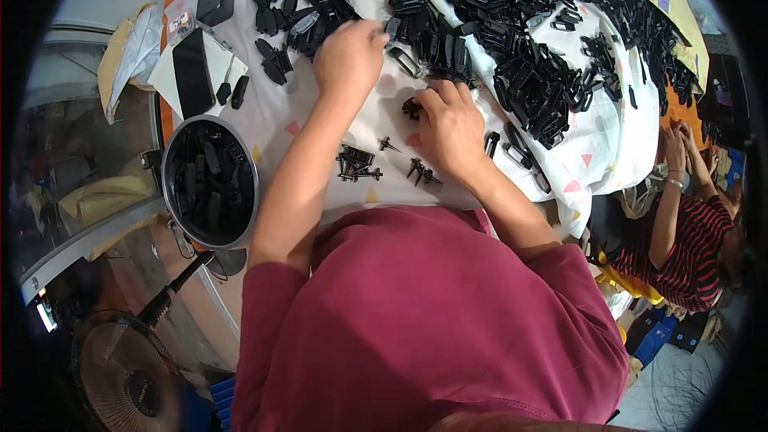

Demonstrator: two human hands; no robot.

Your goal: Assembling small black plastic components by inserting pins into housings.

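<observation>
My left hand [350, 56] is over the cloth at the edge of a pile of black plastic parts [324, 12]. Its fingers are bent but smeared by motion, so what they hold, if anything, is unclear. My right hand [454, 124] rests lower and to the right, its fingers closed on a small black plastic part [412, 108]. Just beyond it lie an oblong part with a pale rim [406, 62] and several upright black pieces [444, 56]. Nearer my body are small black pin-like pieces [422, 172] and a little cluster of black parts [357, 163].
A large heap of black parts [528, 72] covers the right of the cloth [300, 144]. On the left stand a round bin [254, 184] of black parts and a dark phone [192, 72]. A fan [132, 376] is at lower left. Another person [680, 240] works at far right.
</observation>
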